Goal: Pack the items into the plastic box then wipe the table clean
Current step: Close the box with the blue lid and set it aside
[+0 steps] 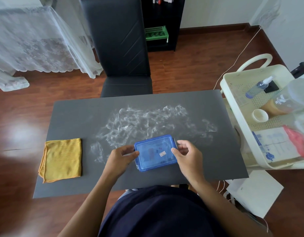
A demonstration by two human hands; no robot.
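A blue see-through plastic box [155,152] with its lid on sits near the front middle of the dark grey table [79,117]. Small items show faintly through the lid. My left hand [121,157] grips the box's left edge and my right hand [186,153] grips its right edge. White powdery smears [144,122] cover the table's middle, behind the box. A folded yellow cloth [62,159] lies flat at the front left of the table, apart from both hands.
A black chair [120,48] stands at the table's far side. A cream trolley [242,134] at the right holds a spray bottle [260,86], a jar, a small cup and papers. A white box [255,190] sits on the floor below it.
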